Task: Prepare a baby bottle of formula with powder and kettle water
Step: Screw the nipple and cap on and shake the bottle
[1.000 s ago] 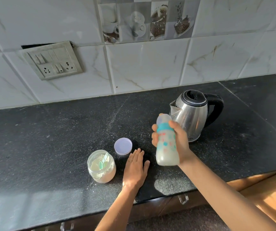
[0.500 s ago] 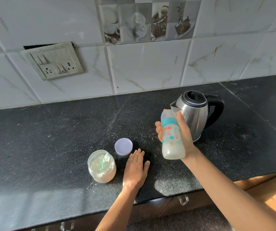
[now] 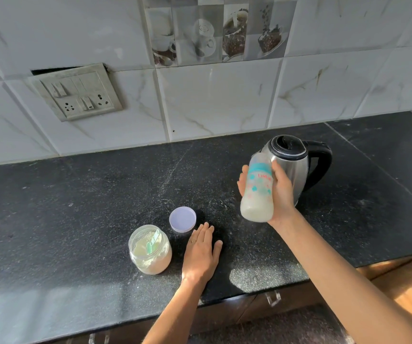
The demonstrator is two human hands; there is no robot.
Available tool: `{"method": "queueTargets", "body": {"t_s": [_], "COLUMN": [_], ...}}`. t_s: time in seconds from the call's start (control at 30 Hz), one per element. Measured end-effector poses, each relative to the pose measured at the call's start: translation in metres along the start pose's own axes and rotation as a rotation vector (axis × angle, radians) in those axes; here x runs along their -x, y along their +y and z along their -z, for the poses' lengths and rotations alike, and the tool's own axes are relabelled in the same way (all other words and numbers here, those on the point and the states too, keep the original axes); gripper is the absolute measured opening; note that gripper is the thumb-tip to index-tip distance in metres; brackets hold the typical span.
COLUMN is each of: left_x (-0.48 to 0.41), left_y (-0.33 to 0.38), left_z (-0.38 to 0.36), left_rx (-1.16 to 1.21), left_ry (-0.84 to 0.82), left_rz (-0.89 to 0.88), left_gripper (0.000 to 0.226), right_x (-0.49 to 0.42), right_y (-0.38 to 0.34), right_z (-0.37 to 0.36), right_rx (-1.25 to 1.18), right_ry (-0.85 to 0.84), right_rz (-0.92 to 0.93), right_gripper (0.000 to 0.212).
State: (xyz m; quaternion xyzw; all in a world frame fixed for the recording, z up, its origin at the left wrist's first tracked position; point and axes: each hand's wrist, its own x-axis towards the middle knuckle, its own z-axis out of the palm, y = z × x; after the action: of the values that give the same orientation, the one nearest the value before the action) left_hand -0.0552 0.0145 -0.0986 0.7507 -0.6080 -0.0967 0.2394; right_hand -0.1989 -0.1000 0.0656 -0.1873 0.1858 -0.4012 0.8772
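Note:
My right hand point(image 3: 283, 194) grips a capped baby bottle point(image 3: 258, 192) with a teal ring and milky liquid in its lower part, held upright in the air in front of the steel kettle point(image 3: 296, 167). My left hand point(image 3: 201, 254) rests flat on the black counter point(image 3: 75, 207), fingers straight. Left of that hand stands an open jar of formula powder point(image 3: 150, 249) with a green scoop point(image 3: 153, 242) inside. The jar's lilac lid point(image 3: 182, 219) lies just beyond my left fingertips.
A switch and socket panel point(image 3: 78, 91) is set in the tiled wall at the back left. The kettle's black handle point(image 3: 323, 165) points right. The counter's front edge runs below my forearms, with cabinet handles point(image 3: 273, 297) under it.
My right hand has lifted the bottle up and to the right, from a tilt to nearly upright. My left hand has stayed flat on the counter.

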Motion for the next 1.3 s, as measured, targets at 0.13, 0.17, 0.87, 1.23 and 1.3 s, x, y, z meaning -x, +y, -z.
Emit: {"method": "queueTargets", "body": {"t_s": [0.13,0.17,0.87,1.23,1.3], "left_x": [0.000,0.000,-0.001,0.000,-0.001], "left_y": [0.000,0.000,0.000,-0.001,-0.002], "left_z": [0.001,0.001,-0.001,-0.001,-0.001], "left_rx": [-0.002,-0.002,0.000,-0.001,-0.003], "left_ry": [0.002,-0.001,0.006,0.001,0.001], "left_rz": [-0.001,-0.001,-0.007,0.004,0.002], "left_gripper": [0.070,0.071,0.069,0.058,0.053], "right_x": [0.004,0.000,-0.003,0.006,0.010], "right_y": [0.008,0.008,0.009,0.015,0.014], "right_z": [0.003,0.003,-0.010,-0.010,-0.013], "right_rx": [0.123,0.074,-0.181,0.064,0.197], "right_ry": [-0.199,-0.156,-0.004,-0.207,-0.293], "right_rz": [0.031,0.026,-0.051,-0.083,-0.039], "right_gripper": [0.038,0.038,0.046,0.043,0.048]}}
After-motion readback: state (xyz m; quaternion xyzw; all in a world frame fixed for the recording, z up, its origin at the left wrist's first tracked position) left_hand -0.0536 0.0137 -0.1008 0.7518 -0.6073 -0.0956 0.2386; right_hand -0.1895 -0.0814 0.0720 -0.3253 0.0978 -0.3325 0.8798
